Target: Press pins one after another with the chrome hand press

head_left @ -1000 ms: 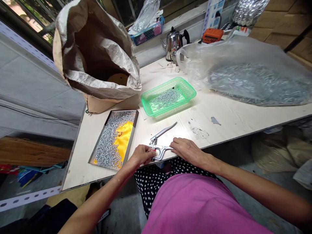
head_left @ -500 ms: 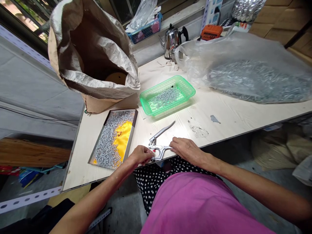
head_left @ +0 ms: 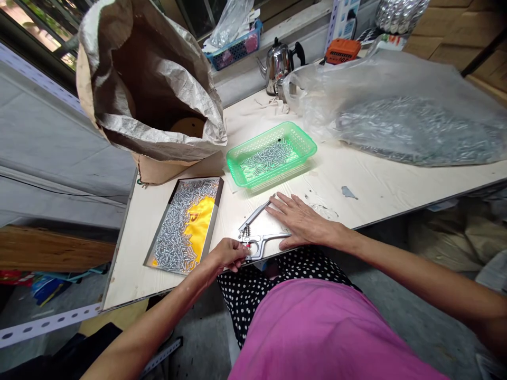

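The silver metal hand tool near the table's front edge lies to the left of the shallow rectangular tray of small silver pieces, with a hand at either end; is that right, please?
Not quite: the head view shows the silver metal hand tool to the right of the shallow rectangular tray, with the left hand at one end and the right hand at the other.

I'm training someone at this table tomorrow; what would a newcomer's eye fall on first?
Probably the bright green basket of small metal pieces at mid-table, with the big open sack to its left. Nearer the front edge, a yellow patch glows in the shallow tray. Right of that, the left hand touches silver pliers.
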`<state>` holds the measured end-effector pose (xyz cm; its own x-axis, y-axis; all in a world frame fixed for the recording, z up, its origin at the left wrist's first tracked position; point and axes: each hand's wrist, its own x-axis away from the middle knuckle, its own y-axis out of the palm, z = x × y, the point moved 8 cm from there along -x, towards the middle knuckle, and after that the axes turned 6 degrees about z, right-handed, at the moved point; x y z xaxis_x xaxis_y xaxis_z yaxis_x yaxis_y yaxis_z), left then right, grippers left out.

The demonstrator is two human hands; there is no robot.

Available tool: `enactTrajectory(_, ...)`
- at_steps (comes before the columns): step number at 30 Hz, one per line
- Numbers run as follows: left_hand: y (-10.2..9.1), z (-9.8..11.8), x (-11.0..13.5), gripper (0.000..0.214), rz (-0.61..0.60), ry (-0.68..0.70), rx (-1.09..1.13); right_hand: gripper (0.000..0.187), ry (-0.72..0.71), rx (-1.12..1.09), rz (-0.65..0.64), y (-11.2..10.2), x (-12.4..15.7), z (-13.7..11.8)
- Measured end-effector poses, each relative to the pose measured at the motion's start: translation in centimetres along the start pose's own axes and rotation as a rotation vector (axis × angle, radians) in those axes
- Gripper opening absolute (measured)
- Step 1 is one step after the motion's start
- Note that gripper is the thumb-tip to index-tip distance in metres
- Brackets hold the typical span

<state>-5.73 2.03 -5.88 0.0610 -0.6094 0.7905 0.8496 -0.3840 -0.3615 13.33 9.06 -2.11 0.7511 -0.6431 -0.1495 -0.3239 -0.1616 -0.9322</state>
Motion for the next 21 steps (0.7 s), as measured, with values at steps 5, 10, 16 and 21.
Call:
enactTrajectory(5,-0.1,-0.4,-0.1,0.041,0.031,-0.006,0.037,0.111,-0.064,-0.002,-0.102,0.6,-1.8,0.3)
enactTrajectory(10,-0.1,-0.8,0.2,0.036,0.064,-0.005,0.097,0.108,-0.068,-0.010,-0.129,0.4,-2.5,0.3)
enactTrajectory(16,0.0,-0.8,0.5,0.030,0.083,-0.035,0.100,0.098,-0.076,0.009,-0.067,-0.4,-3.1,0.0)
enactTrajectory(21,0.0,-0.8,0.7,0.027,0.107,-0.043,0.119,0.090,-0.065,0.067,-0.055,-0.5,-3.2,-0.3)
